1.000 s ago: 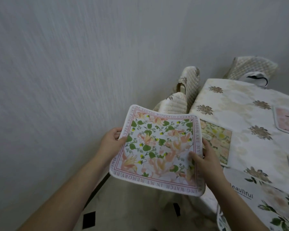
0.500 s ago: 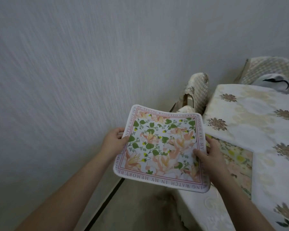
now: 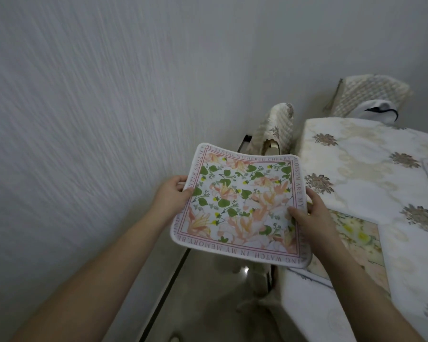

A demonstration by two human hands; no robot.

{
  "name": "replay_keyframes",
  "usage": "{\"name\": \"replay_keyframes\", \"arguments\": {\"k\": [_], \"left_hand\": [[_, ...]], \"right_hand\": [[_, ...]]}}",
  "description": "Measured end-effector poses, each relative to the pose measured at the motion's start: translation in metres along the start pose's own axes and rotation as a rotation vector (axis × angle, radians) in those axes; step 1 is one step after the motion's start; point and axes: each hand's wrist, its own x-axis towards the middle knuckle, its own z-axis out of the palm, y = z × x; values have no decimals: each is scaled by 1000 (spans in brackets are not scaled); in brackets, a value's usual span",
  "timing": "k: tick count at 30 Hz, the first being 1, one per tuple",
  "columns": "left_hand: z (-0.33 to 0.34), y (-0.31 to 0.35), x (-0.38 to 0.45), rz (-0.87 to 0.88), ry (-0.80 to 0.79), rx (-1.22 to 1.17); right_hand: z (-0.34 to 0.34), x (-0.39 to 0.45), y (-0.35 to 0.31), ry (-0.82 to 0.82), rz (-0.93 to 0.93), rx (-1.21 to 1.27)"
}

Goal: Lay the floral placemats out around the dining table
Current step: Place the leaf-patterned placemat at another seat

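Right now both hands are gripping 1 floral placemat (image 3: 240,206) level in the air: left hand (image 3: 171,197) pinching its left edge, right hand (image 3: 309,217) its right. Lowering it flat onto the dining table (image 3: 361,183), just right of the right hand, seems best.

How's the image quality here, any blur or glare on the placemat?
Head view: dim, flat light; placemat sharp enough that its border lettering reads, no glare on it; wall streaked with blur; one small bright glint on the floor; wide-angle bending at the edges.
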Motion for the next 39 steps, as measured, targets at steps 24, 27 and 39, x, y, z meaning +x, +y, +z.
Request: {"name": "replay_keyframes", "arguments": {"k": [24, 27, 39], "left_hand": [[71, 65, 213, 104, -422, 35], [98, 80, 234, 125, -448, 89], [191, 134, 309, 225, -615, 169]], "right_hand": [[19, 87, -16, 447, 105, 92], [10, 109, -10, 481, 131, 123], [-21, 163, -5, 645, 225, 233]]}}
